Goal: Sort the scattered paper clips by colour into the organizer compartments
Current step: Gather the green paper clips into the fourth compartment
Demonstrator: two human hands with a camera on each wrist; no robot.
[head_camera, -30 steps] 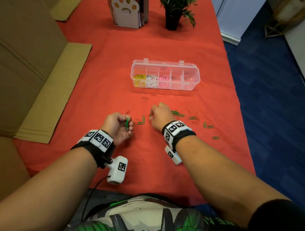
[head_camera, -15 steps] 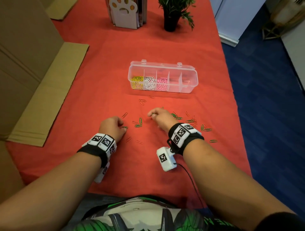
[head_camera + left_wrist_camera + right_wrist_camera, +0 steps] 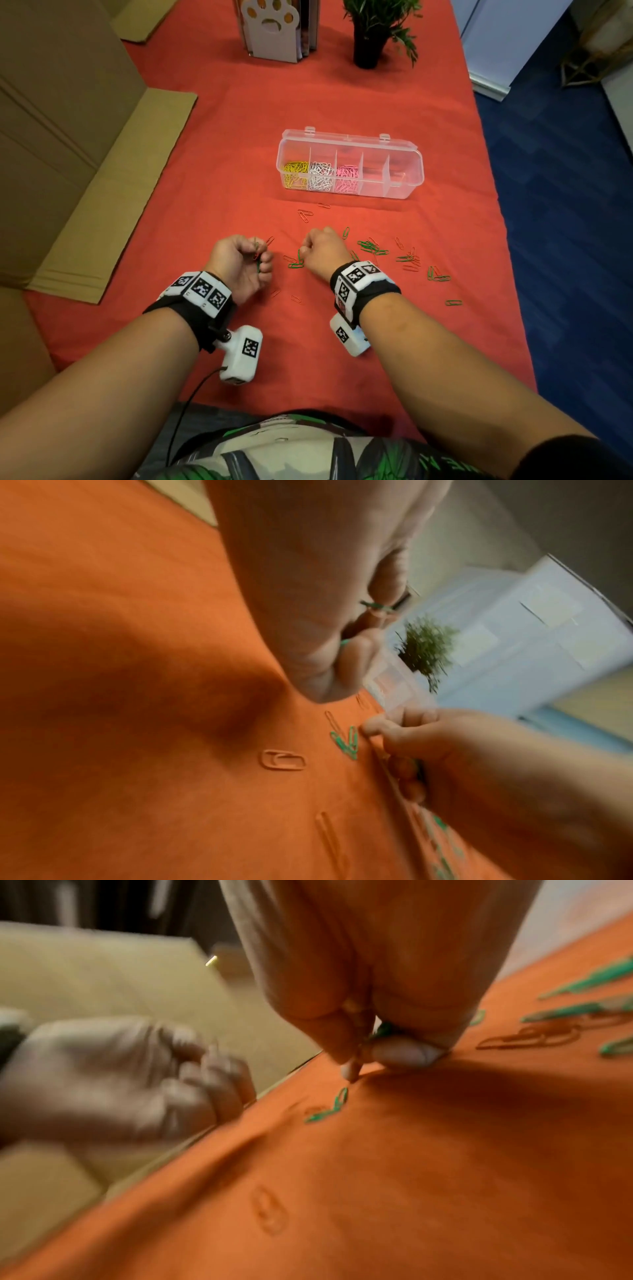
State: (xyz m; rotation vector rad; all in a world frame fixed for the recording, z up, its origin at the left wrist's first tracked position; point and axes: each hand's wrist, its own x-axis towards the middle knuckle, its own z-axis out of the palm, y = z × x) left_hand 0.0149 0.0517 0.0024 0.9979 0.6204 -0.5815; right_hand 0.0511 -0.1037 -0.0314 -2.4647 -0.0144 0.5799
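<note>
Left hand [image 3: 239, 265] curled round green clips [image 3: 257, 260], nearer me than organizer [image 3: 349, 164]. Right hand [image 3: 322, 250] pinching green clip too [image 3: 382, 1031], fingertips by green pair [image 3: 296, 261] on cloth [image 3: 205, 188]. More green and orange clips [image 3: 407, 255] scattered before organizer: clear, yellow, white, pink compartments filled.

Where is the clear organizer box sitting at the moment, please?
In the head view, the organizer box sits mid-table on the red cloth, beyond both hands, with the potted plant farther back and loose paper clips scattered just in front.
</note>
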